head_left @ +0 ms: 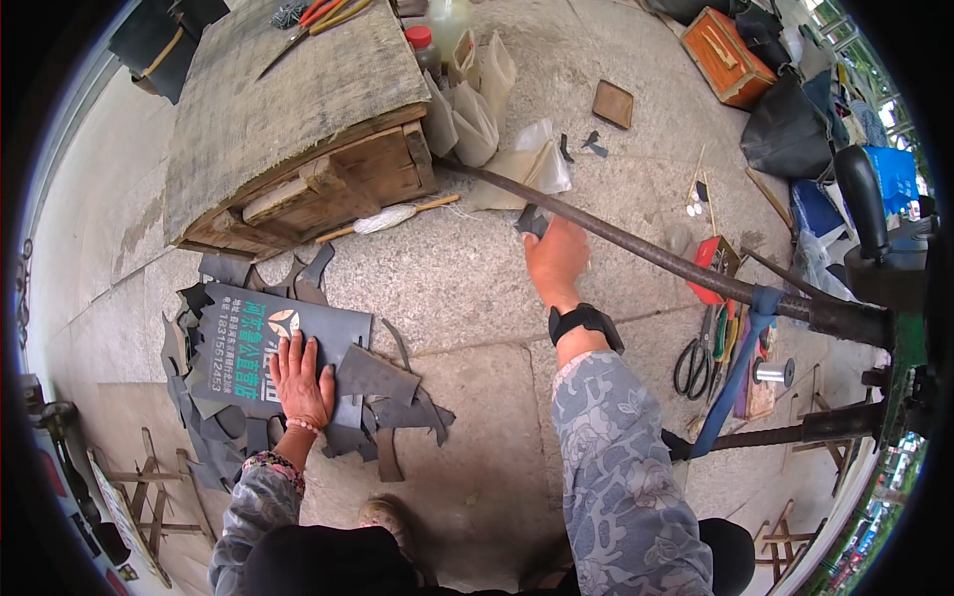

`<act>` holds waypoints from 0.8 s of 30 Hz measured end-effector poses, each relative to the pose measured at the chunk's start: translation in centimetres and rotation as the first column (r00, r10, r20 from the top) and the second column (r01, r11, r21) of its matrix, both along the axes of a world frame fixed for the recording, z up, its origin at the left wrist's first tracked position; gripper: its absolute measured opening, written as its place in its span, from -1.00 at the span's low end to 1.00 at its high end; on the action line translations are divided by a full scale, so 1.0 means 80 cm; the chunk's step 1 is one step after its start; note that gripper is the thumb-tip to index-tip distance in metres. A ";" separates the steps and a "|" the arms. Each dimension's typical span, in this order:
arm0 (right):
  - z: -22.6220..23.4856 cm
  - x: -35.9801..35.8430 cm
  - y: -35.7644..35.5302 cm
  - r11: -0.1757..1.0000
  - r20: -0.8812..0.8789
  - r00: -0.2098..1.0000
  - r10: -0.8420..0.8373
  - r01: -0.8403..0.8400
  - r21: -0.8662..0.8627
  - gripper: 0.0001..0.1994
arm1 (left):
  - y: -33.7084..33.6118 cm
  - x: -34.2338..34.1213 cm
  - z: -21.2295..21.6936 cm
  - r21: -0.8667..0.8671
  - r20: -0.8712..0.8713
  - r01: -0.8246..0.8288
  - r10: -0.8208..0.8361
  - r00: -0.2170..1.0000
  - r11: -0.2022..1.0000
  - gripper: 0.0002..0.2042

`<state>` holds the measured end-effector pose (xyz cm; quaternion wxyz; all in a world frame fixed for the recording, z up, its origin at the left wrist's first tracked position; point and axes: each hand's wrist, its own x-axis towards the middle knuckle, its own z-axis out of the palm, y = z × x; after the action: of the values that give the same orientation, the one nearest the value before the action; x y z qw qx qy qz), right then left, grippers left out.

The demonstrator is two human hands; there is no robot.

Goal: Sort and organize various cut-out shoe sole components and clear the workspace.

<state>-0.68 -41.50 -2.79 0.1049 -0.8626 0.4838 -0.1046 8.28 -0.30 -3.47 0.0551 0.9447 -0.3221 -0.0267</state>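
My left hand (303,382) lies flat, fingers spread, on a grey printed sheet (343,326). Under and around this sheet is a heap of dark grey, leather-like scraps (209,429). Farther off and to the right, my right hand (558,260) reaches forward, slightly blurred. Its fingers are closed on a small dark scrap (530,221), held just in front of a crumpled clear plastic bag (550,159). A long metal rod (606,226) runs slantwise beside that hand; whether they touch I cannot tell.
A worn wooden box (298,109) stands at the far left, with pliers (333,18) on top. Thread wound on a stick (386,219) lies before it. To the right are black-handled scissors (694,366), a red box (711,270), a wire spool (775,372) and a green-framed machine (906,368).
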 end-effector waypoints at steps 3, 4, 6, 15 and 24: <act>0.011 0.002 0.007 0.990 0.079 0.996 -0.047 0.036 0.140 -0.63 | 0.004 0.001 0.003 0.008 0.014 0.003 -0.003 1.000 1.000 -0.48; 0.005 0.002 0.008 0.985 0.135 0.989 -0.065 0.042 0.167 -0.62 | 0.003 -0.001 0.001 0.009 0.020 0.001 -0.001 1.000 1.000 -0.48; -0.005 -0.009 0.006 0.981 0.182 0.980 -0.085 0.051 0.186 -0.60 | -0.003 -0.003 -0.003 -0.009 0.016 0.013 -0.013 1.000 1.000 -0.48; 0.023 -0.097 0.034 0.446 0.443 -0.055 -0.895 -0.094 0.890 -0.69 | 0.006 0.002 0.000 -0.011 0.052 0.005 -0.004 0.999 1.000 -0.49; -0.022 -0.129 0.049 0.546 0.490 0.306 -0.816 0.132 0.827 -0.79 | 0.002 -0.001 0.001 -0.003 0.055 0.012 -0.012 0.998 1.000 -0.51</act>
<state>-11.03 -37.56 -4.54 0.5806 -0.3836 0.6181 -0.3657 8.20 -0.17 -3.38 0.0475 0.9431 -0.3291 -0.0006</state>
